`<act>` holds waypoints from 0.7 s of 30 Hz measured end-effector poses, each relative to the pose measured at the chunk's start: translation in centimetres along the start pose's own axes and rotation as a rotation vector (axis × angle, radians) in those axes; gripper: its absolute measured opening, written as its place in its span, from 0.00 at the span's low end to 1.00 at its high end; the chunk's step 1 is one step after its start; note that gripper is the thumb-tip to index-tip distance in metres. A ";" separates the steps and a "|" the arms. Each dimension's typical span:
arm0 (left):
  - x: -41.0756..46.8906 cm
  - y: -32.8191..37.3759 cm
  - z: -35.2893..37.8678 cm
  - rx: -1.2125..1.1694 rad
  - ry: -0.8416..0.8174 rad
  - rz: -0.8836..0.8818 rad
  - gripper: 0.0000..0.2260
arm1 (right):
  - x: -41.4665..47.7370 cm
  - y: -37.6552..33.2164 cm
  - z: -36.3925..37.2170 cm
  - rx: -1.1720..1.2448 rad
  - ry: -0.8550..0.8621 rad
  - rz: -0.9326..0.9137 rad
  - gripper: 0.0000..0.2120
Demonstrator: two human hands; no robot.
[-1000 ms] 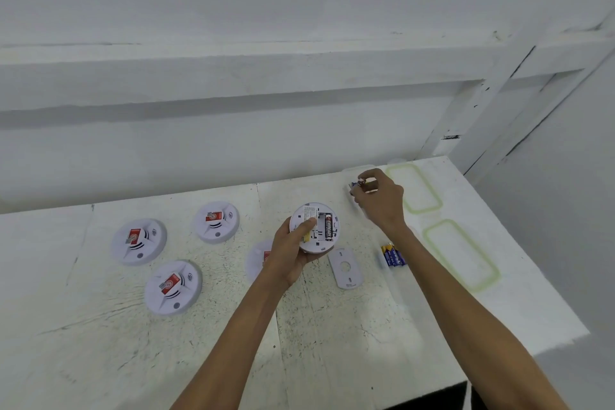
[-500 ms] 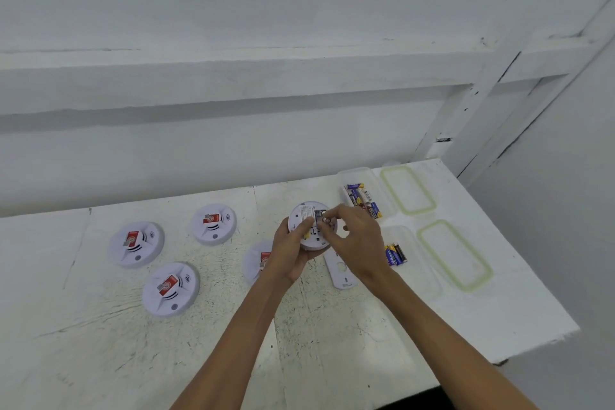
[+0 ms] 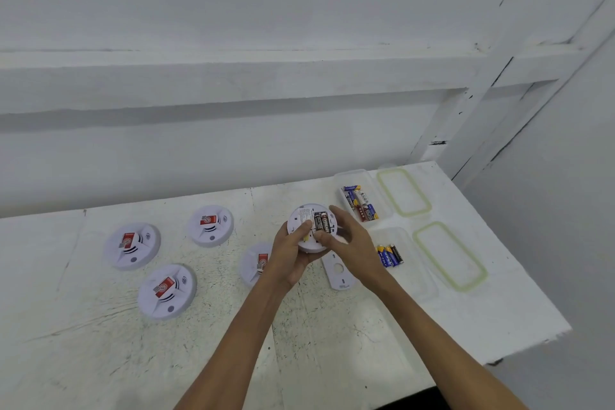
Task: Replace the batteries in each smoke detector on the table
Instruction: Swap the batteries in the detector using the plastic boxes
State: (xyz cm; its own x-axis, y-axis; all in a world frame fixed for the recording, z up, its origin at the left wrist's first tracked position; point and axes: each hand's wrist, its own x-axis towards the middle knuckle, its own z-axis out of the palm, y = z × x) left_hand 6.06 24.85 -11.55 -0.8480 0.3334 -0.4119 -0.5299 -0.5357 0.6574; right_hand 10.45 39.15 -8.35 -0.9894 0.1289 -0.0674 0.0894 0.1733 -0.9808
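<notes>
Head view: a person's left hand (image 3: 289,255) grips a round white smoke detector (image 3: 297,220), held just above the desk (image 3: 332,359) with its back turned up towards the camera; the right hand (image 3: 354,245) reaches across it, forefinger at the far rim and thumb at the near end of two black batteries (image 3: 322,222) lying side by side in the open bay; it seems to pinch them into place, though the grasp is small in view. The batteries' long axis runs away from the viewer, leaning slightly right. Risks: a cell left proud of its contacts, or reversed, since polarity marks are unreadable here; the loose battery cover (image 3: 337,271) on the desk below could be forgotten.
</notes>
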 end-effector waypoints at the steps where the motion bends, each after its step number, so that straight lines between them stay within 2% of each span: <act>1: 0.1 0.0 0.1 0.003 -0.003 0.002 0.16 | 0.1 -0.1 -0.1 0.064 -0.031 0.020 0.27; 4: 0.2 0.4 0.1 0.039 -0.002 0.014 0.16 | 0.1 -0.3 0.1 0.186 -0.048 0.040 0.24; 9: 0.1 0.5 0.1 0.069 0.004 0.013 0.18 | 0.4 -0.3 0.5 0.272 0.035 0.122 0.24; 14: -0.3 0.4 -0.1 0.032 -0.008 -0.007 0.17 | 0.1 -0.1 1.1 0.146 0.067 0.099 0.22; 18: -0.5 0.6 -0.7 0.037 -0.023 -0.003 0.17 | 0.3 -0.7 0.3 0.288 -0.026 0.247 0.16; 21: -0.4 0.5 -0.9 0.059 -0.025 0.001 0.17 | 0.4 -0.8 0.1 0.306 -0.074 0.268 0.15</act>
State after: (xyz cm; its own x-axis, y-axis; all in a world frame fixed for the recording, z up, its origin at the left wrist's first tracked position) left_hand 6.17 23.76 -11.59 -0.8477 0.3525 -0.3964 -0.5280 -0.4896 0.6939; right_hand 9.96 39.01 -7.65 -0.9423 0.0571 -0.3298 0.3178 -0.1562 -0.9352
